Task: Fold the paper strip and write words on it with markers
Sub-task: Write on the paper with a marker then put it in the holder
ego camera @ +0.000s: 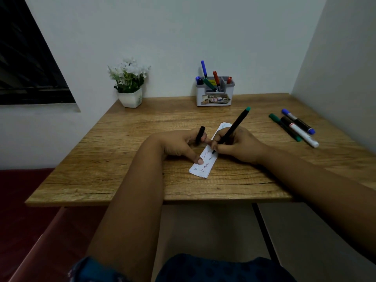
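Head view: looking down over both forearms at a wooden desk (126, 180) set into a wall corner.
Paper strip: the paper strip (200, 169) lies flat near the middle of the desk, slanted from lower left to upper right, with its far end (223, 126) showing past the hands; lines of handwriting already cover the near part.
Right hand: the right hand (242, 145) pinches a black marker with a green end (234, 127), tip down on the strip beside the last written word; the slant of the paper seems chosen to suit this writing angle.
Left hand: the left hand (181, 144) curls around a black cap (200, 135), probably the marker's own, kept ready for recapping, while its thumb presses the strip's left edge so the paper does not slide under the pen.
Stage: folding looks done, since the near end shows layered edges; writing is under way, with blank paper still ahead of the tip.
Loose markers: three markers (295, 127), green, white-bodied and blue-capped, lie together on the right of the desk, well apart from the strip and within the right arm's reach.
Holder: a grey pen holder (214, 96) with more markers stands at the back against the wall.
Plant: a white pot of white flowers (130, 82) stands at the back left.
In the way: nothing lies on the strip's path; only the two hands crowd each other where they meet over the paper.
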